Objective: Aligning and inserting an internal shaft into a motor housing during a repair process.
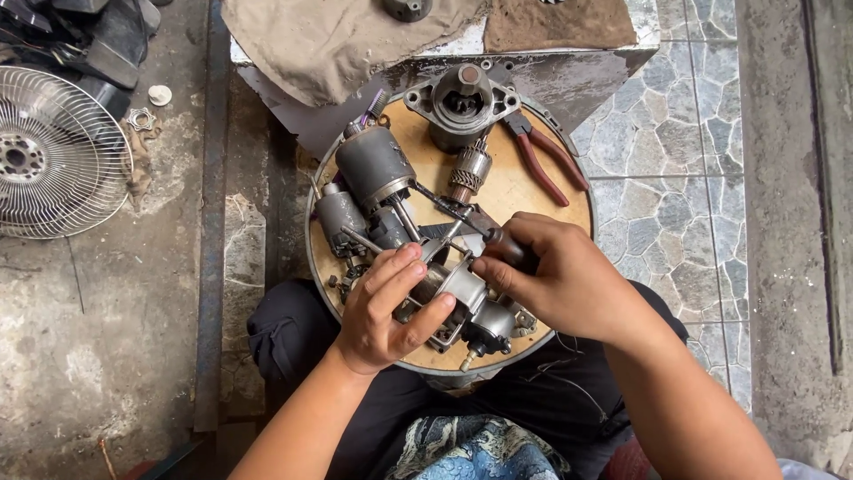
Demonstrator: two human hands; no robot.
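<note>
My left hand (386,307) grips a small grey metal motor part (453,289) on the round wooden board (533,191). Beside it, my right hand (555,276) is closed around the dark handle of a screwdriver (462,216), whose shaft points up and left toward the other parts. A grey cylindrical motor housing (373,164) with purple wires lies just beyond my left hand. A smaller grey cylinder (339,216) sits to its left. Farther back stand a cast end housing (462,102) and a copper-wound armature (468,171).
Red-handled pliers (546,160) lie on the board's right side. A beige cloth (329,40) and a brown cloth (555,22) cover the block behind. A wire fan guard (53,156) rests on the concrete floor at left. Stone tiles (675,178) lie at right.
</note>
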